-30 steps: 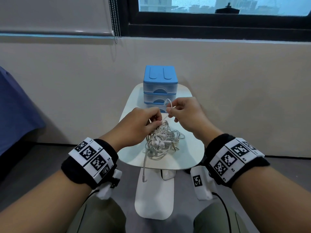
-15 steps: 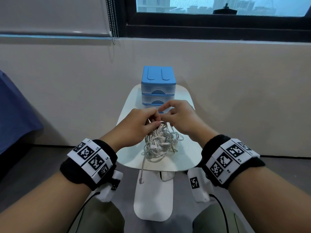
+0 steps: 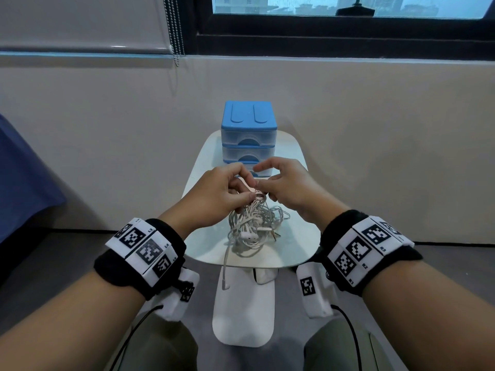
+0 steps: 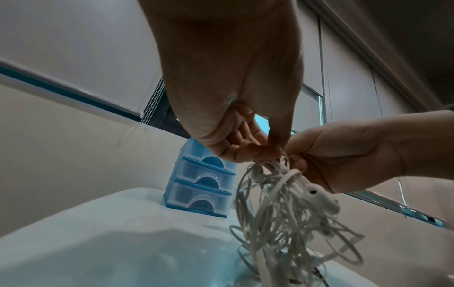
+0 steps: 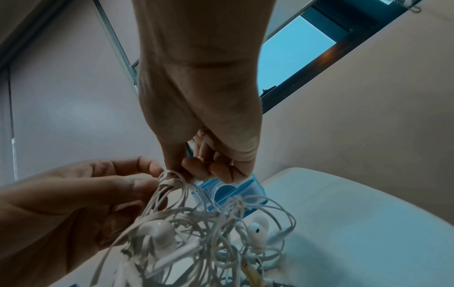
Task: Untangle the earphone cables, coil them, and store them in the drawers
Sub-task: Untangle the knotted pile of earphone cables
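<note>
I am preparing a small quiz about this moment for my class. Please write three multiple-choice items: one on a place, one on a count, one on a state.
1. Where does the drawer box stand?
A. at the far end of the white table
B. on the floor
C. on the window sill

2. How many drawers does it have?
A. one
B. three
C. five

3. In what state are the earphone cables?
A. coiled neatly
B. stored in a drawer
C. tangled in one bundle

Answers: 1 A, it stands behind the hands, near the wall. 2 B, the left wrist view shows three stacked fronts. 3 C, the left hand and the right hand pinch the top of one knotted bundle.
</note>
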Available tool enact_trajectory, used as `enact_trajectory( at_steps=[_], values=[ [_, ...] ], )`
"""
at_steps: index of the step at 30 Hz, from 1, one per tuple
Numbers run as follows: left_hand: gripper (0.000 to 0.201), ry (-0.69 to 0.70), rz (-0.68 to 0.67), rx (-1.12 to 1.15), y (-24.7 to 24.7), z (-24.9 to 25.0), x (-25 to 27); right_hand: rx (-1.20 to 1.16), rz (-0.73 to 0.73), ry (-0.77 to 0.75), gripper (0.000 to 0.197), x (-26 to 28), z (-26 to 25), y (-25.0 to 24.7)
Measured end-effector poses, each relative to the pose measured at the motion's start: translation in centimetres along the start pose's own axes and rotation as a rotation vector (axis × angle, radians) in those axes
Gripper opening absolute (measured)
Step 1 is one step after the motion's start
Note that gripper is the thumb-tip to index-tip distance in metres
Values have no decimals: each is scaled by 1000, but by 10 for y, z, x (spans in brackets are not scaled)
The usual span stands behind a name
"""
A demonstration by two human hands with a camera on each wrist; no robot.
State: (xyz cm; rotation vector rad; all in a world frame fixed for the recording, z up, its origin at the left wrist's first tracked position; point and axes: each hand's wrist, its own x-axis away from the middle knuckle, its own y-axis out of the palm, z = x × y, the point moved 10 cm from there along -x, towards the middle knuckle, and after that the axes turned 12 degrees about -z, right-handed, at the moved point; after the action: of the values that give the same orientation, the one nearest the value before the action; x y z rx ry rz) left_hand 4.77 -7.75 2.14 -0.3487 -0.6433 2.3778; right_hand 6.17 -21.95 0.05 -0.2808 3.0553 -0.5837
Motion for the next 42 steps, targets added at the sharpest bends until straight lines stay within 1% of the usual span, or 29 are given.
enact_trajectory(
  at_steps=[2, 4, 8, 10, 12, 13, 14, 15, 17, 18, 21, 23, 31, 34, 40, 42],
  values=[
    [25, -2, -58, 29, 7, 2, 1, 16, 10, 8, 31, 0, 2, -1],
    [31, -7, -84, -14, 11, 3, 2, 34, 10, 9, 29, 0, 4, 0],
    [29, -27, -44, -59, 7, 2, 2, 21, 5, 2, 17, 3, 2, 2],
    [27, -40, -19, -60, 3, 2, 3, 7, 63, -31, 13, 5, -4, -4],
    [26, -61, 9, -46, -1, 0, 3, 24, 178, -101, 18, 12, -13, -16],
    [25, -74, 24, -26, -4, -2, 3, 21, 205, -141, 19, 16, -18, -19],
    [26, -85, 40, -2, -6, -4, 4, 10, 187, -180, 18, 19, -23, -18],
    [26, -93, 53, 22, -7, -6, 5, 8, 128, -208, 17, 21, -26, -11],
    [28, -99, 75, 55, -9, -8, 6, 71, 10, -216, 19, 27, -27, 8],
    [29, -102, 89, 58, -10, -9, 6, 116, 1, -211, 21, 29, -25, 14],
    [29, -118, 137, 69, -13, -12, 10, 194, 75, -206, 29, 35, -19, 17],
    [30, -128, 153, 83, -15, -14, 13, 189, 75, -203, 31, 36, -16, 21],
    [31, -170, 172, 86, -21, -19, 15, 270, 104, -210, 26, 34, -25, 27],
    [32, -182, 166, 111, -19, -18, 16, 303, 124, -202, 19, 34, -25, 25],
    [32, -194, 164, 132, -18, -18, 15, 270, 180, -219, 7, 41, -25, 19],
    [32, -201, 164, 147, -16, -18, 15, 308, 193, -208, 9, 40, -25, 17]
  ],
)
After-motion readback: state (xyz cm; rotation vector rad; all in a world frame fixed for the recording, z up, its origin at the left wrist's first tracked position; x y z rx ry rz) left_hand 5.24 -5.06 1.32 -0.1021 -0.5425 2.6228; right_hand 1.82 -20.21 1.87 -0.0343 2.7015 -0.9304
